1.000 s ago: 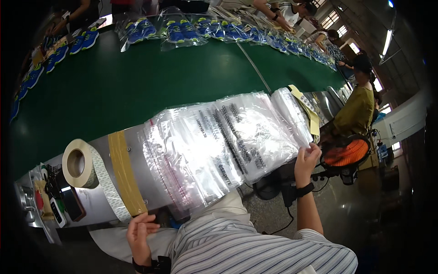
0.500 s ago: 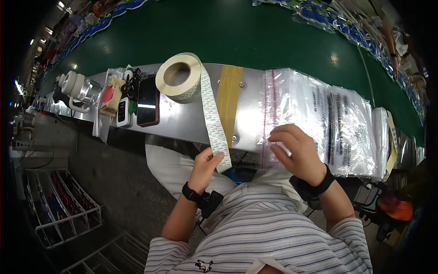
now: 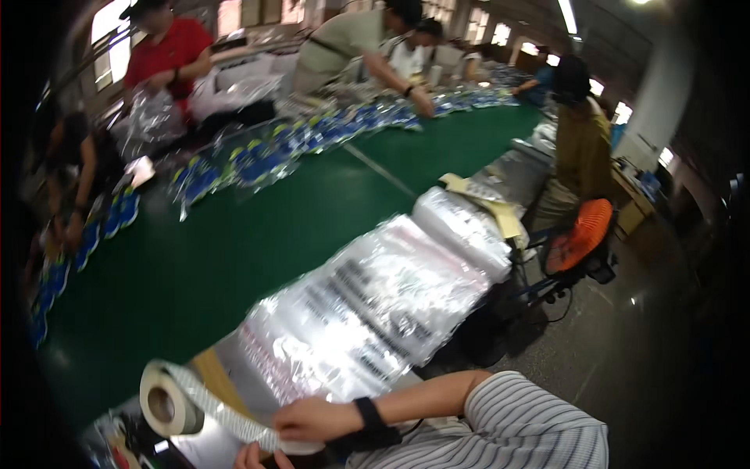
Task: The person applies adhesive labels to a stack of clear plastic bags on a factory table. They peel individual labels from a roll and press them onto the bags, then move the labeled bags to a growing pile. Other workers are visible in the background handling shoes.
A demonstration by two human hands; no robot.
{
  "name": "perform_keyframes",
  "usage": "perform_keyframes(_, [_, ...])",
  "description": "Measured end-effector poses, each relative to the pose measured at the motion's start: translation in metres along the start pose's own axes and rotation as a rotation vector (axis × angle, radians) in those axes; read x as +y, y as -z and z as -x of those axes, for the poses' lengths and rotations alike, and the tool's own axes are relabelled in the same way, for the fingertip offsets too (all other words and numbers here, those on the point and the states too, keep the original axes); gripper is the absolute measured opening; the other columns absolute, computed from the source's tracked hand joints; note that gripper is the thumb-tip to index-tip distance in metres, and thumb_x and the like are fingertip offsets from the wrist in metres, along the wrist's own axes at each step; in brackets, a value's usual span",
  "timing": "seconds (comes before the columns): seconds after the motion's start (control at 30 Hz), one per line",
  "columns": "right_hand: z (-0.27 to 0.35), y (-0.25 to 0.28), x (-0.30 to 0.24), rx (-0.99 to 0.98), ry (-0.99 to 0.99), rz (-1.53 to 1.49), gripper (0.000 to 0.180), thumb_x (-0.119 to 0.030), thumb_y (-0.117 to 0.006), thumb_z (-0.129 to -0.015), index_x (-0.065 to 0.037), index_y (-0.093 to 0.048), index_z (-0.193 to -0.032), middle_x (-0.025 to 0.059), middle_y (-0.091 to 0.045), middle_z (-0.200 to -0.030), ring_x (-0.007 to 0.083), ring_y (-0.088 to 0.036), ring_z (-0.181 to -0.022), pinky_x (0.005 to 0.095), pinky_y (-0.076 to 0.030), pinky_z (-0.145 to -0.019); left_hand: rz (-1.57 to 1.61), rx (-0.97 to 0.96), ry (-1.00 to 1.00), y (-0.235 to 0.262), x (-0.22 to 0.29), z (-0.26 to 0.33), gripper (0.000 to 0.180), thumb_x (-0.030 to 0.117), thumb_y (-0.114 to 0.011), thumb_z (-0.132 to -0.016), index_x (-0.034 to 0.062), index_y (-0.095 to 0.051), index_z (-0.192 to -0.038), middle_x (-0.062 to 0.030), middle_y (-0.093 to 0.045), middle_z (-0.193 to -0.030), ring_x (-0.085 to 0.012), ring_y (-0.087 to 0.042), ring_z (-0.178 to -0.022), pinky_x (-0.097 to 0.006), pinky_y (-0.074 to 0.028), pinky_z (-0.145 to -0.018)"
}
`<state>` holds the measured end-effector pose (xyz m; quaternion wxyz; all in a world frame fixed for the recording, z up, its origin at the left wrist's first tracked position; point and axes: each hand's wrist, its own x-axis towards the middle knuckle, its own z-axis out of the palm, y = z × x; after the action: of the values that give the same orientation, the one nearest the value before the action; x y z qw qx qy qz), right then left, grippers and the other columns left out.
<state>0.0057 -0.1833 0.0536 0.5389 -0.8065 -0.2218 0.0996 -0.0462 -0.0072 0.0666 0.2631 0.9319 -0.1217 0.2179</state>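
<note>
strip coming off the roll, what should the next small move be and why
Perhaps pinch the strip with the left hand to steady it: it trails off the roll, and the right hand is over its lower part with the left just beside. Blur hides the exact grip.

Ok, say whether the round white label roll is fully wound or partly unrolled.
Partly unrolled: a long pale strip runs off the round white label roll toward the right hand.

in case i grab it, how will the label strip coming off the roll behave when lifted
The label strip looks thin and curves off its roll, so it is probably light and floppy. Being attached there, it may unwind more when pulled.
</note>
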Motion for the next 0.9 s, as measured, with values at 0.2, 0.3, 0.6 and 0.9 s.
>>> perform_keyframes(0.2, [-0.009, -0.019, -0.008, 0.085, 0.14, 0.093, 0.022, -0.026, -0.063, -0.085, -0.005, -0.066, -0.091, 0.0151, -0.066, -0.084, 0.0341, -0.062, -0.075, 0.0409, -0.048, -0.064, 0.949, -0.198, 0.615, -0.003, -0.005, -0.004, 0.031, 0.017, -0.059, -0.095, -0.0063, -0.055, -0.114, -0.0116, -0.059, -0.108, -0.0176, -0.054, -0.098, -0.03, -0.046, -0.086])
perform_keyframes(0.3, [-0.011, -0.021, -0.006, 0.101, 0.149, 0.082, 0.021, -0.026, -0.062, -0.086, -0.006, -0.065, -0.09, 0.0152, -0.065, -0.082, 0.034, -0.062, -0.074, 0.0411, -0.048, -0.063, 1.077, -0.116, 0.713, -0.01, -0.013, -0.006, 0.025, 0.015, -0.06, -0.094, -0.0048, -0.055, -0.108, -0.0112, -0.059, -0.103, -0.0163, -0.054, -0.094, -0.028, -0.046, -0.083])
perform_keyframes(0.6, [0.012, 0.006, -0.005, 0.089, 0.05, 0.226, 0.024, -0.024, -0.056, -0.089, -0.002, -0.054, -0.081, 0.0136, -0.055, -0.08, 0.034, -0.058, -0.078, 0.0425, -0.048, -0.068, 0.724, 0.153, 0.746, 0.013, -0.024, -0.022, 0.024, 0.016, -0.055, -0.095, -0.008, -0.057, -0.095, -0.0133, -0.059, -0.087, -0.0172, -0.052, -0.08, -0.03, -0.045, -0.075])
perform_keyframes(0.9, [0.015, 0.03, 0.032, 0.284, -0.4, 0.793, 0.053, -0.039, -0.075, -0.073, 0.001, -0.052, -0.099, 0.0172, -0.053, -0.1, 0.0315, -0.058, -0.092, 0.0405, -0.053, -0.069, 0.136, -0.562, -0.387, -0.045, -0.005, -0.012, 0.066, 0.049, -0.067, -0.079, -0.002, -0.056, -0.12, -0.0186, -0.056, -0.126, -0.034, -0.049, -0.122, -0.053, -0.035, -0.102])
